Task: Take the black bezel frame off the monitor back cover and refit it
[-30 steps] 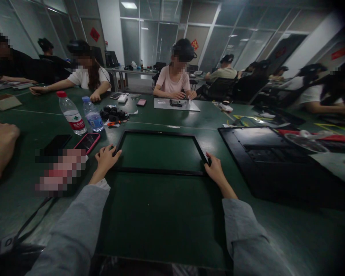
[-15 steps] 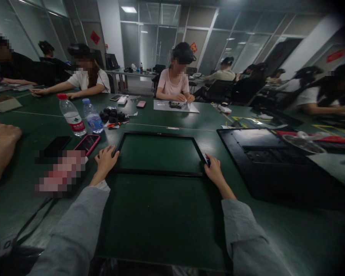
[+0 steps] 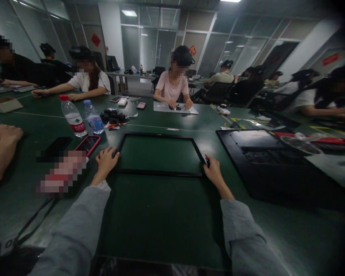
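A thin black rectangular frame, like a screen bezel, is in front of me at the green table, whose surface shows through its opening. My left hand grips the frame's left side, thumb at the inner edge and fingers around the outside. On the opposite side my right hand is closed on the frame's right bar, thumb on top. Whether the frame rests on the table or is held slightly above it, I cannot tell.
Left of my arm lie a phone in a pink case and a dark phone. Two water bottles stand behind them. A large black panel lies on the right. Another person's arm rests at far left; a co-worker sits opposite.
My hands and the frame stay nearly where they were. The view has tipped very slightly. Across the table, the co-worker's hands have lowered and spread over the white sheet.
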A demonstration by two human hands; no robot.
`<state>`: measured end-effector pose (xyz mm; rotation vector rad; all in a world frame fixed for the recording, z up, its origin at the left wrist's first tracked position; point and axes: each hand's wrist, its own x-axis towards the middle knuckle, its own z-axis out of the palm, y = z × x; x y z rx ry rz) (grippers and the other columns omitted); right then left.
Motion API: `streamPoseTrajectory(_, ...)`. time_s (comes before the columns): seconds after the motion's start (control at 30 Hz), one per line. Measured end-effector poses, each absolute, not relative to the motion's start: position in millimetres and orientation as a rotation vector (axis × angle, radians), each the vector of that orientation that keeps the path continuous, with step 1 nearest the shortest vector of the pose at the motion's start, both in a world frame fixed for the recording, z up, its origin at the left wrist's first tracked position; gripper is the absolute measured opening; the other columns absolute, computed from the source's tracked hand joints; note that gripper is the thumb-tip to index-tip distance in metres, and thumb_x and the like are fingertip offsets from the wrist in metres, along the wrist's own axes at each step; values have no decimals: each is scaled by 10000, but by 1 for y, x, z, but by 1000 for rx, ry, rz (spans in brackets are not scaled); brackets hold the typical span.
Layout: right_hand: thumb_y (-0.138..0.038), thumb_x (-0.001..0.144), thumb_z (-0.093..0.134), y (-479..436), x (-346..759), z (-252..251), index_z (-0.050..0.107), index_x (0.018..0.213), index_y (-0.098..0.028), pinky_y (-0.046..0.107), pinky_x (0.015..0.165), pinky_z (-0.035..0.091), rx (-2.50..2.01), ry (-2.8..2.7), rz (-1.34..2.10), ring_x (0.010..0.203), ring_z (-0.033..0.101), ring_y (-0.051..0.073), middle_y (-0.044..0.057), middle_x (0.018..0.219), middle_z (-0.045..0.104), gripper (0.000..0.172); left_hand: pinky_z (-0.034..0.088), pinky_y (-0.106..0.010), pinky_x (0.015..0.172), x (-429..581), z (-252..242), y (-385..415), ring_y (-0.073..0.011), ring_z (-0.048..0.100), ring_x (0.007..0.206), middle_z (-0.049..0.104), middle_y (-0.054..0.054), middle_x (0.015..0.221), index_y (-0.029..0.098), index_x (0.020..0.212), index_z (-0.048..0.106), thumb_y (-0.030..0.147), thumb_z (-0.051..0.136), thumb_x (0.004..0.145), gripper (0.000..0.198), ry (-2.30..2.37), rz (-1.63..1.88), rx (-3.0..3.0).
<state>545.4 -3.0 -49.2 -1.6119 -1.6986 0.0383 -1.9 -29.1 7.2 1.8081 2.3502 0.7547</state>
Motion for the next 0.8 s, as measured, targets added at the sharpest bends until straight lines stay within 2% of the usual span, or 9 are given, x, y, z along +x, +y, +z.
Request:
streamPoseTrajectory(0.3, -248, 771, 481, -9, 539, -38, 620, 1327, -121, 556, 1054, 439, -1644, -1716, 30, 1124, 591, 332, 186, 1141, 679, 587, 346, -585, 1145, -5, 2, -26, -351, 435, 1430, 540, -114, 1566, 290, 1459, 617, 450, 472, 1020, 489, 2409, 642, 1803)
streamPoseTrajectory(0.47, -228, 836, 472, -26, 513, -7, 634, 1347, -153, 623, 972, 462, -1821, -1687, -92, 1180, 521, 389, 197, 1194, 646, 541, 343, -590, 1147, -4, 3, -26, -356, 429, 1433, 540, -122, 1564, 269, 1462, 614, 462, 471, 1021, 502, 2404, 640, 1806)
streamPoseTrajectory(0.53, -197, 868, 440, -34, 493, 21, 642, 1357, -163, 623, 973, 469, -1795, -1786, -87, 1205, 527, 387, 199, 1245, 642, 530, 340, -596, 1147, -4, 3, -26, -358, 427, 1434, 541, -123, 1562, 268, 1460, 616, 458, 470, 1022, 500, 2403, 643, 1808)
streamPoseTrajectory(0.6, -184, 915, 402, -48, 466, 59, 646, 1364, -171, 568, 998, 494, -1638, -2015, 41, 1157, 593, 330, 178, 1225, 673, 511, 341, -599, 1145, -3, 4, -26, -359, 427, 1433, 542, -122, 1560, 273, 1458, 618, 454, 469, 1022, 495, 2401, 645, 1809)
streamPoseTrajectory(0.7, -275, 1012, 416, -83, 412, 129, 598, 1432, -202, 460, 1047, 513, -1246, -2517, 300, 1202, 636, 249, 119, 1351, 667, 463, 344, -610, 1140, -4, 3, -26, -366, 428, 1431, 544, -124, 1559, 280, 1457, 621, 448, 465, 1022, 491, 2394, 656, 1811)
streamPoseTrajectory(0.8, -245, 1035, 458, -134, 350, 203, 596, 1422, -161, 407, 948, 552, -1011, -2823, 257, 1045, 704, 229, 122, 1206, 730, 419, 346, -625, 1136, -6, 0, -25, -373, 431, 1430, 544, -126, 1560, 286, 1463, 615, 448, 454, 1023, 495, 2392, 659, 1819)
